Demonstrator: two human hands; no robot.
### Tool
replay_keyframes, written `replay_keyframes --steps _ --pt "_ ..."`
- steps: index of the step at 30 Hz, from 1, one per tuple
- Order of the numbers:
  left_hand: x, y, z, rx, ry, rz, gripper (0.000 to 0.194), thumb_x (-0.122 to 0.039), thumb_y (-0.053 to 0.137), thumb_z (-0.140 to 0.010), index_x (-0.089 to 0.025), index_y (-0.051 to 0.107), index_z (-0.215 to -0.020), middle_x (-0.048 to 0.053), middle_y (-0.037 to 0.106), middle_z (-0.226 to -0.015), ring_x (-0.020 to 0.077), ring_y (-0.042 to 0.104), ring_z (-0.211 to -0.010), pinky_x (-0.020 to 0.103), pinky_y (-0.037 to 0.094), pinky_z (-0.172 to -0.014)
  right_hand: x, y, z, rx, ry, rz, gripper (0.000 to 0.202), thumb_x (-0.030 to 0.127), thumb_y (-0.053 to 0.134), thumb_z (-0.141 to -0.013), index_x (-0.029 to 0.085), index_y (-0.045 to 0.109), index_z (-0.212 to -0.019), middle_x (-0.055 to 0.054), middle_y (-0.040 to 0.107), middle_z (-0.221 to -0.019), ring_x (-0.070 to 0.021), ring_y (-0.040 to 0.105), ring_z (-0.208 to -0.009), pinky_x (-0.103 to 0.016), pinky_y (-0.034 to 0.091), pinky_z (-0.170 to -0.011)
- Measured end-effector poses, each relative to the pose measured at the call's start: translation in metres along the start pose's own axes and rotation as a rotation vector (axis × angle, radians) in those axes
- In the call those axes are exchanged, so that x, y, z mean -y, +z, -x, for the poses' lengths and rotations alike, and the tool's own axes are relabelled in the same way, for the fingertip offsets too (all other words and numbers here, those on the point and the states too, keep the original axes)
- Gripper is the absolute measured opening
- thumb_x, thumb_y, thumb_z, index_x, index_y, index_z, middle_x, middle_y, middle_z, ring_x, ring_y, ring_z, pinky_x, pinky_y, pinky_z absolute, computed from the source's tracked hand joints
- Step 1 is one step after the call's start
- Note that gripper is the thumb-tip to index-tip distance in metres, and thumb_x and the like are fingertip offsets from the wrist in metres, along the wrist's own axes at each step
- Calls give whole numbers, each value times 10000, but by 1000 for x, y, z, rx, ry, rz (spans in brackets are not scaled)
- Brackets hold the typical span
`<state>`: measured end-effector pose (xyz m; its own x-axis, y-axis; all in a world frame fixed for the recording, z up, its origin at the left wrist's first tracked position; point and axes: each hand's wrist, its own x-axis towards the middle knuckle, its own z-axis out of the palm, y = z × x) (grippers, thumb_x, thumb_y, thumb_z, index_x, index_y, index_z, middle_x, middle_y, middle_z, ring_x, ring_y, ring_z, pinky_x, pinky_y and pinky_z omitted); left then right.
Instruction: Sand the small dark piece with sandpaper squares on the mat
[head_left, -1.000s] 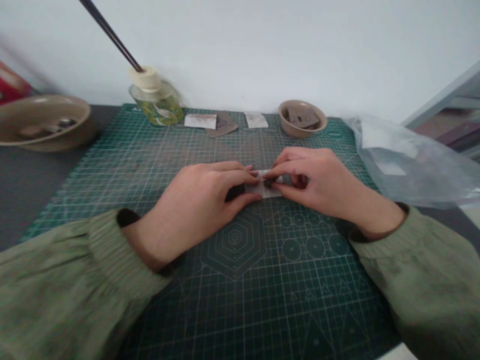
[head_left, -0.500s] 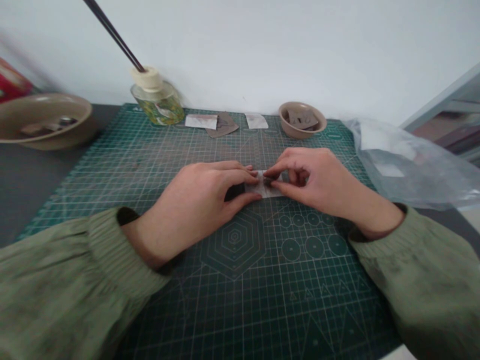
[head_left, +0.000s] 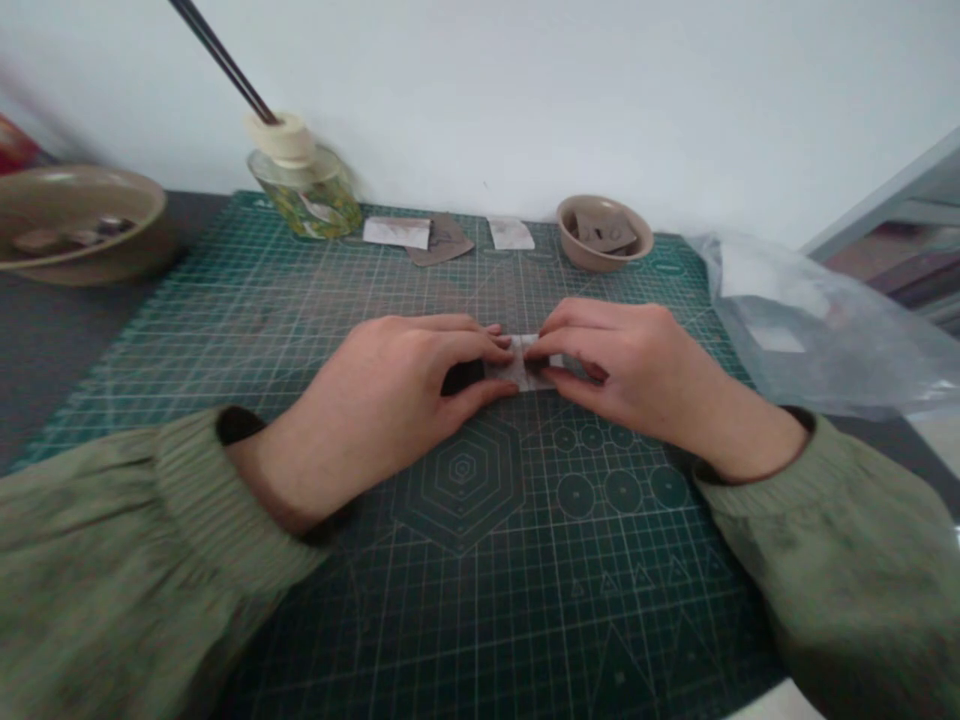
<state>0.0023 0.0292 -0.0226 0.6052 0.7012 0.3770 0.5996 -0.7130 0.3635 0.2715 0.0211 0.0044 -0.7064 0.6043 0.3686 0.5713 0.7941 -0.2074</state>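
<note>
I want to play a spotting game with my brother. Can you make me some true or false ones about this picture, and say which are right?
1. The left hand and the right hand are both at a small pale piece. True.
2. They are over something bright red. False: it is a green mat with thin pale lines.
3. Dark sticks poke out of the bottle. True.
4. The small bowl has brownish pieces in it. True.
5. A teddy bear lies on the far right. False: that is a see-through plastic bag.
</note>
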Motion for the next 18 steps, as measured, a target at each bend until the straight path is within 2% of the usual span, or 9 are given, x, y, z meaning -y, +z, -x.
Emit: replay_keyframes --steps 5,11,18 --pt "0 0 0 4 -3 10 262 -422 754 -1073 -289 865 -1269 46 868 -1332 335 827 -1226 523 649 -1106 -2 0 0 -11 8 2 187 117 704 -1028 165 835 -1152 -114 811 -1163 -264 770 -973 -368 553 -817" --pt "1 0 1 4 -9 21 229 -435 750 -1073 -349 859 -1255 19 868 -1332 330 825 -1232 521 644 -1117 -2 1 0 -1 15 10 177 121 713 -1027 178 833 -1145 -109 807 -1177 -266 766 -993 -368 550 -822" --pt "0 -1 1 2 -6 18 238 -440 740 -1077 -344 859 -1258 22 863 -1342 346 822 -1240 560 647 -1114 0 -1 -1 8 4 27 170 115 707 -1028 174 832 -1126 -108 806 -1160 -272 768 -989 -373 550 -815"
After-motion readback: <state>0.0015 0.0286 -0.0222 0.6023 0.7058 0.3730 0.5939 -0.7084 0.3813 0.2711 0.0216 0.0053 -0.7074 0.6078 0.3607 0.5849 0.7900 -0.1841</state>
